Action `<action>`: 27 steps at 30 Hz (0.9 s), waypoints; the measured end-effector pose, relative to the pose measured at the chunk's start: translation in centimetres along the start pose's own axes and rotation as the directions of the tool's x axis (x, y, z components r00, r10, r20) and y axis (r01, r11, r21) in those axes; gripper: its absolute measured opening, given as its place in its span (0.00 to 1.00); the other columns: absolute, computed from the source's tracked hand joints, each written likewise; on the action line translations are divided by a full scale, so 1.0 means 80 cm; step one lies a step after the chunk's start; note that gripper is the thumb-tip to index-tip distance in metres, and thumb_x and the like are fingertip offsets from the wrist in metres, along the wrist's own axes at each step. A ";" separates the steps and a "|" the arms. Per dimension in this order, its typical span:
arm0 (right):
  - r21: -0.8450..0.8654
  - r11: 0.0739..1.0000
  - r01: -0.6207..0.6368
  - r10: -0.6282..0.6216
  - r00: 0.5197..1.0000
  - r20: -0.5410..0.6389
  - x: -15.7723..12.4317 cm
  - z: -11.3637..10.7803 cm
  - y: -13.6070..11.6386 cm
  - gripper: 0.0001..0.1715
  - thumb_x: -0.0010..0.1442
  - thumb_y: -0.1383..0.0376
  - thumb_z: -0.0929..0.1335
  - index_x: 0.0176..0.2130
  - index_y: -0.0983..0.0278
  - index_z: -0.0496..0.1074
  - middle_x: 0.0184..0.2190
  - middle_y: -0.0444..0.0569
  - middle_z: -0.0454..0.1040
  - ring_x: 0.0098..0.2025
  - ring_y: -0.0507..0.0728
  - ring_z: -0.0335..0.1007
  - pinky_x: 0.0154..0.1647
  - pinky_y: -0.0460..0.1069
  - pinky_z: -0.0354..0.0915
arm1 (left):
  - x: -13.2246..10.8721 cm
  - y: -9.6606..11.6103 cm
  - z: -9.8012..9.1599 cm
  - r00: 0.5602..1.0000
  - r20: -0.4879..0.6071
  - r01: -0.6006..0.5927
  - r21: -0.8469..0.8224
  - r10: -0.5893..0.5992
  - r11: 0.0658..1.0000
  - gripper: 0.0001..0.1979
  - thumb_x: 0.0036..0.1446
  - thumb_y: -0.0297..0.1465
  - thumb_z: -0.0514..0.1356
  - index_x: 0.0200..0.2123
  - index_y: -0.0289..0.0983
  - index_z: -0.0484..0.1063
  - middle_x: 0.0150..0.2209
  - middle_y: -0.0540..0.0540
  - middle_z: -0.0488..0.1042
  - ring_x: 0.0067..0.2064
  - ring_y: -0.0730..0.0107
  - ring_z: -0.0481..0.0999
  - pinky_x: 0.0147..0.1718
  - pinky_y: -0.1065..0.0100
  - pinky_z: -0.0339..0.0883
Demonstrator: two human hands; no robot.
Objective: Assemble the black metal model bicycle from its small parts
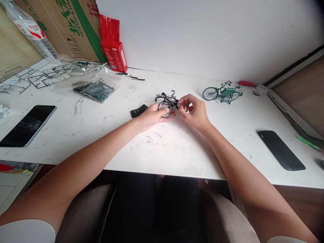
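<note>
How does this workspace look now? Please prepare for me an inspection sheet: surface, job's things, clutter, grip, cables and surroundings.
Surface: white tabletop with grey marks.
Job's things: black model bicycle in hand; green model bicycle on the tabletop, farther right.
Clutter: bagged parts, thin part frames and a phone at the left; red packet against the wall; dark flat device at the right.
Grip: left hand holds the black model bicycle, thumb over a wheel; right hand has its fingertips against it, exact contact too small to tell.
Cables: nothing seen.
Surroundings: cardboard box and plastic bottle at back left; white wall behind.
</note>
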State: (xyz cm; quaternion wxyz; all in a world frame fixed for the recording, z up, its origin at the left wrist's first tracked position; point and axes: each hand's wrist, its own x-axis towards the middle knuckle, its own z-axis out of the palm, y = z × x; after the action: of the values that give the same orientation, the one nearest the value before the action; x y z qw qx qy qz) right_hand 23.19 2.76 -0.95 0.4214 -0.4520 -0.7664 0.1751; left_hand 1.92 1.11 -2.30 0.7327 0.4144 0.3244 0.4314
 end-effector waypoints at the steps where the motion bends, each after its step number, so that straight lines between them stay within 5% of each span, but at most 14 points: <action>1: -0.016 1.000 -0.007 0.007 1.000 -0.004 0.000 -0.001 0.000 0.07 0.56 0.68 0.71 0.38 0.61 0.77 0.29 0.45 0.76 0.30 0.54 0.66 0.35 0.52 0.65 | 0.000 0.001 0.000 1.000 -0.010 0.002 -0.003 -0.002 1.000 0.08 0.70 0.25 0.62 0.48 0.34 0.81 0.56 0.36 0.84 0.60 0.54 0.83 0.70 0.40 0.71; 10: -0.204 0.979 0.007 0.014 0.995 0.101 -0.001 0.001 0.010 0.15 0.63 0.65 0.69 0.44 0.62 0.86 0.22 0.41 0.73 0.24 0.51 0.61 0.34 0.50 0.60 | 0.000 0.006 -0.007 0.999 -0.054 0.007 -0.031 -0.008 1.000 0.07 0.69 0.31 0.64 0.39 0.33 0.79 0.55 0.30 0.86 0.61 0.49 0.85 0.63 0.49 0.75; 17: -0.317 0.948 0.009 0.055 0.980 0.193 -0.003 -0.001 0.006 0.19 0.62 0.66 0.70 0.49 0.59 0.87 0.25 0.43 0.77 0.26 0.52 0.64 0.34 0.50 0.58 | 0.001 0.009 -0.012 1.000 -0.021 0.004 0.019 -0.003 1.000 0.10 0.67 0.34 0.64 0.41 0.32 0.81 0.55 0.29 0.86 0.63 0.49 0.84 0.61 0.54 0.75; 27: -0.489 0.871 0.051 0.019 0.990 0.137 -0.005 0.006 0.003 0.16 0.67 0.63 0.70 0.47 0.55 0.88 0.28 0.46 0.82 0.29 0.56 0.72 0.35 0.51 0.57 | 0.005 0.006 -0.018 0.999 0.017 0.037 -0.024 -0.036 0.999 0.12 0.66 0.33 0.65 0.45 0.31 0.83 0.57 0.30 0.85 0.62 0.52 0.85 0.56 0.61 0.76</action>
State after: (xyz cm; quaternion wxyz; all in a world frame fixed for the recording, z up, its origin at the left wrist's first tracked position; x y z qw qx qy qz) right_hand 22.99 2.59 -1.59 0.2403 -0.5249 -0.8166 0.0020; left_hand 0.75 2.07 -2.57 0.7482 0.4031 0.3204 0.4184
